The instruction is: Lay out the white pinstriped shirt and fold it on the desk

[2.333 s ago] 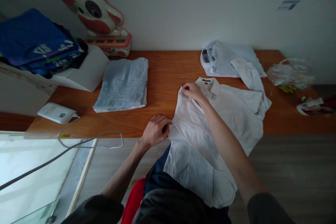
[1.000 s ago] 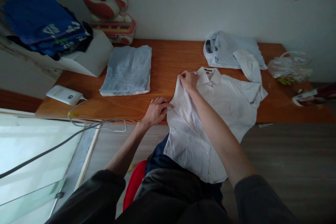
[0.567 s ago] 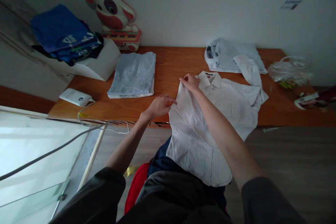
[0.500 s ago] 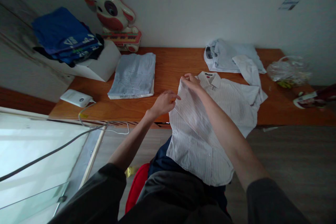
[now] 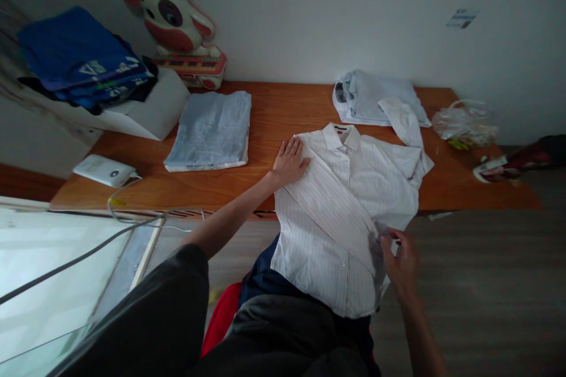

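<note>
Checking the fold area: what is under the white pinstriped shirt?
The white pinstriped shirt lies partly on the orange-brown wooden table; its lower half hangs over the edge onto the person's dark lap. The left hand presses its shoulder. Anything beneath the cloth is hidden.

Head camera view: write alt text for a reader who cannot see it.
A person's left hand presses flat on the shoulder of a white striped shirt that hangs over the edge of a wooden table, while the right hand pinches its lower right edge. A folded light blue shirt lies to the left.

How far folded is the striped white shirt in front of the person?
Partly folded: the striped shirt has its left side turned in under the left hand; the rest lies spread, its hem off the table.
</note>
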Motion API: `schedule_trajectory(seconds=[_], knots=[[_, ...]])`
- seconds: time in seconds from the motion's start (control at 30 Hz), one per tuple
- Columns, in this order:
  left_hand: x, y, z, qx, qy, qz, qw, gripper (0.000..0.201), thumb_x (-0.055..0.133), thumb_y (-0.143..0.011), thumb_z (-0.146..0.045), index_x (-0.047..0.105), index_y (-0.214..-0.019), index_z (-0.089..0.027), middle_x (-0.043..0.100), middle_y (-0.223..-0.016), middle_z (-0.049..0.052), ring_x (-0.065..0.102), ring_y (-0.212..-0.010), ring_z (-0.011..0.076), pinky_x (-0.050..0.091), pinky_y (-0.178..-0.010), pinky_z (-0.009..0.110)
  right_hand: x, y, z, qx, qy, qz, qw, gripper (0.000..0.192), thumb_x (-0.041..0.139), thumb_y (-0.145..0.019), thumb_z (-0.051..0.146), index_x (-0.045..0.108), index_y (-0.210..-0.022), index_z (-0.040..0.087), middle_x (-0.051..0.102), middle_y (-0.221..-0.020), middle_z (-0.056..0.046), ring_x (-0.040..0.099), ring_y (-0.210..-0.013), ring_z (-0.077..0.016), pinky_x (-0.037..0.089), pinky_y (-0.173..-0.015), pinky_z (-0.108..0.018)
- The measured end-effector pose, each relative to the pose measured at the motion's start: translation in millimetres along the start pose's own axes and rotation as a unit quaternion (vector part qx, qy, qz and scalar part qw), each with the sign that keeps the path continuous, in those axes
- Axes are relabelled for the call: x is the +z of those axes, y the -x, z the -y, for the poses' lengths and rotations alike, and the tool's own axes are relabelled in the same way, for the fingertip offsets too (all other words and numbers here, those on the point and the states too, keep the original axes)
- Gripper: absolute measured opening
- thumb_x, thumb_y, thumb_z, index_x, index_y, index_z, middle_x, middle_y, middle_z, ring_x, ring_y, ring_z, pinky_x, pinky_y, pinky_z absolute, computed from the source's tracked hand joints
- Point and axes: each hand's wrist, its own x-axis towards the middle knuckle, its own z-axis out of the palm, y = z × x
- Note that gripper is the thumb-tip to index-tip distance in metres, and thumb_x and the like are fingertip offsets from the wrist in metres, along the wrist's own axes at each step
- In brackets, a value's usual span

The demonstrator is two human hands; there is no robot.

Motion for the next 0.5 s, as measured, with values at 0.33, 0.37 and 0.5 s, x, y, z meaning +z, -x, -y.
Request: schedule_trajectory(seconds=[0.33, 0.37, 0.5], knots=[[-1.1, -1, 4, -0.002, -0.016, -0.004, 1.000, 0.084, 0.024, -0.109, -0.059, 0.029, -0.171, -0.002, 0.027, -0.181, 0.018, 0.016, -0.172, 0.0316, 0.008, -0.142, 0.050, -77, -13, -33, 0.133, -0.104, 0.302, 0.938, 0.046, 0.078, -0.086, 0.068, 0.078, -0.094, 0.022, 0.076, -0.088, -0.004, 0.070, -0.084, -0.0247, 0.056, -0.076, -0.033], [-1.1, -1, 4, -0.003, -0.015, -0.007, 1.000, 0.085, 0.024, -0.110, -0.060, 0.029, -0.171, -0.002, 0.028, -0.181, 0.019, 0.016, -0.172, 0.0314, 0.008, -0.142, 0.050, -90, -20, -30, 0.146, -0.117, 0.286, 0.940, 0.045, 0.079, -0.085, 0.067, 0.078, -0.095, 0.023, 0.076, -0.088, -0.004, 0.070, -0.083, -0.0245, 0.056, -0.075, -0.033], [-0.8, 0, 5, -0.008, -0.004, -0.011, 1.000, 0.085, 0.023, -0.110, -0.063, 0.028, -0.172, -0.005, 0.027, -0.182, 0.018, 0.016, -0.172, 0.0310, 0.008, -0.142, 0.050, -119, -43, -21, 0.201, -0.132, 0.278, 0.930, 0.047, 0.083, -0.082, 0.066, 0.080, -0.100, 0.023, 0.077, -0.089, -0.006, 0.071, -0.082, -0.0254, 0.057, -0.070, -0.032]])
